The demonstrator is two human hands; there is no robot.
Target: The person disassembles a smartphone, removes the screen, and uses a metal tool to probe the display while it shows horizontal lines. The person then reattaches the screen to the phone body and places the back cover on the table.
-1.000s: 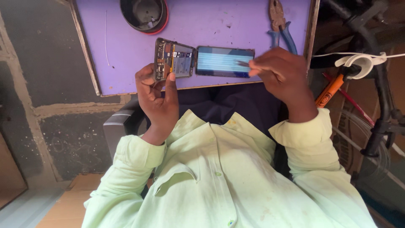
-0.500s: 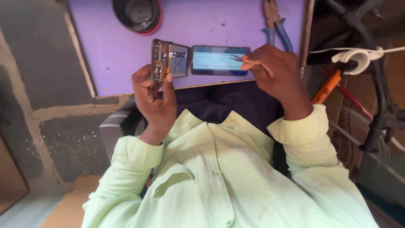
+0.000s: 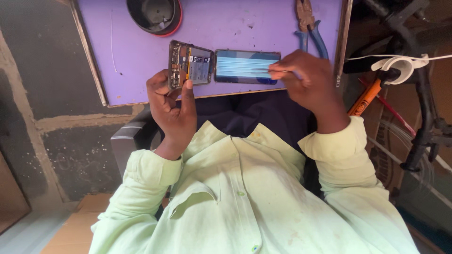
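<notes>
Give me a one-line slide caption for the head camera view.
Left hand grips an opened phone body while right hand works on the detached screen on a purple board.

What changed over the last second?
Right hand, pinching a thin tool, slid slightly left from the screen panel's right edge onto it. Left hand still grips the opened phone body; pliers and black bowl unmoved.

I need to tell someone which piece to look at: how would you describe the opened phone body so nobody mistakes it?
On the purple board, near its front edge, the left hand grips the opened phone body. Unlike the striped screen panel beside it, it shows bare circuitry.
</notes>
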